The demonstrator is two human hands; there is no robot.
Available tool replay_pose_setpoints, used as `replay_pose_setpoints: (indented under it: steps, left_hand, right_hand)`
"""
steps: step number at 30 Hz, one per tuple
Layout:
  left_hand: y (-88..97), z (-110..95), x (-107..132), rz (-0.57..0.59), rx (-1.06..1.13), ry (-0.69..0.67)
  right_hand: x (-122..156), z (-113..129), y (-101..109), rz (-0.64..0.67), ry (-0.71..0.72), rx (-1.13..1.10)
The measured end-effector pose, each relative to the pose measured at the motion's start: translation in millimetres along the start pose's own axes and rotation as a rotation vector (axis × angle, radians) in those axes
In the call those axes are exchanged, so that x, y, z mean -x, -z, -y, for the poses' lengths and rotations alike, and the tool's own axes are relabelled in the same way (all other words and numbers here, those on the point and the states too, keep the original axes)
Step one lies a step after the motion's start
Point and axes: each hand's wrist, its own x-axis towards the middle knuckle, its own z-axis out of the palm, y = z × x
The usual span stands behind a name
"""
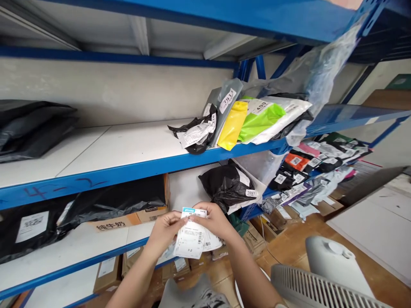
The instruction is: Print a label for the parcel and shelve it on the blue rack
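Observation:
Low in the middle of the head view, a small stack of printed shipping labels (190,238) is held between both hands. The top label has a blue band at its upper edge and "7-2" printed near the bottom. Another label fans out behind it to the right. My left hand (167,230) pinches the labels at their upper left. My right hand (214,220) grips their upper right, its thumb lying across the front. Just beyond my right hand, a black plastic parcel (224,184) marked 5007 sits on the shelf below.
On the blue-edged shelf (128,169) stand a yellow parcel (233,126), a green parcel (261,122) and a grey parcel (226,102). Black bags (32,128) lie at left. Many parcels (298,164) crowd the right shelves. A white slatted appliance (317,291) stands at lower right.

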Motion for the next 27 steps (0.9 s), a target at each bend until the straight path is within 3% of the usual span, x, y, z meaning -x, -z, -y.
replay_pose_setpoints:
  steps: [5, 11, 27]
  left_hand:
    - [15.5, -9.3, -0.5, -0.075, 0.058, -0.006]
    - [30.0, -9.8, -1.2, -0.026, 0.003, -0.003]
    - [55.8, -13.5, -11.2, -0.001, 0.037, 0.083]
  right_hand:
    - [-10.3, 10.9, -13.7, 0.027, -0.021, 0.015]
    - [-22.0, 13.8, -30.2, -0.057, 0.009, 0.046]
    - [-38.4, 4.1, -46.8, 0.030, -0.139, -0.142]
